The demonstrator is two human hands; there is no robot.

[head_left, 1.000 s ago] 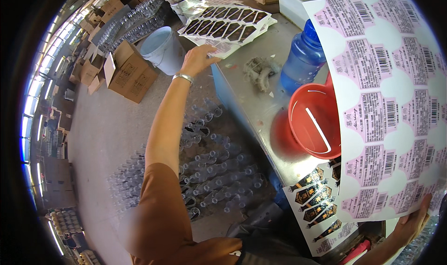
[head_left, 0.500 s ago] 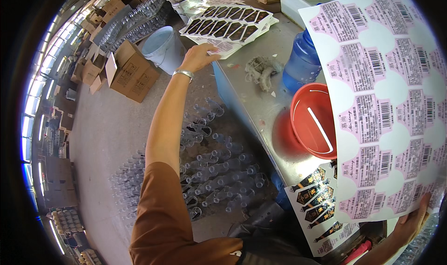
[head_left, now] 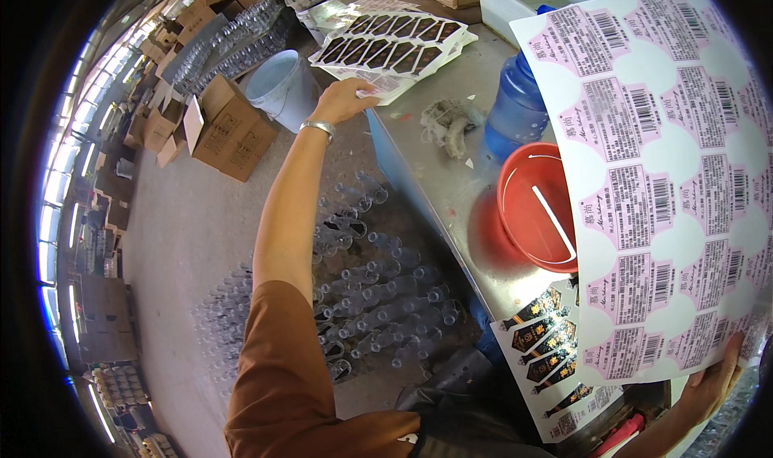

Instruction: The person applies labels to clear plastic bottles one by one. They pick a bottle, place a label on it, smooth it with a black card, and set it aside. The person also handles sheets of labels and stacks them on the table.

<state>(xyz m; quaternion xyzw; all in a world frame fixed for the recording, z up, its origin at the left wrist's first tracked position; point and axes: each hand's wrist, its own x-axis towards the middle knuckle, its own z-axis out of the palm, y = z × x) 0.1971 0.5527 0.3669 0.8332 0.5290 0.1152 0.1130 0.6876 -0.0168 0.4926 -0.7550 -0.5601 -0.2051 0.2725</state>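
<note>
My left arm stretches out to a stack of label sheets [head_left: 394, 45] with dark diamond-like designs, lying at the far end of the metal table. At the stack's near corner my left hand [head_left: 346, 101] is closed on the sheet edge; its fingertips are partly hidden. My right hand [head_left: 713, 384] grips the lower edge of a large white sheet of pink labels [head_left: 644, 192], held up on the right. That sheet bows slightly and covers part of the table. Below it lies another label sheet [head_left: 543, 353] with black and gold designs.
On the metal table [head_left: 431, 188] are a red basin [head_left: 523, 216], a blue water jug [head_left: 515, 107] and a grey rag [head_left: 448, 128]. Many clear bottles [head_left: 386, 297] stand on the floor beneath my left arm. A pale bucket [head_left: 282, 91] and an open cardboard box [head_left: 233, 132] stand beyond.
The held sheet of pink labels and the table things sit slightly further left in the picture. My left hand stays at the stack's corner, and my right hand keeps its grip.
</note>
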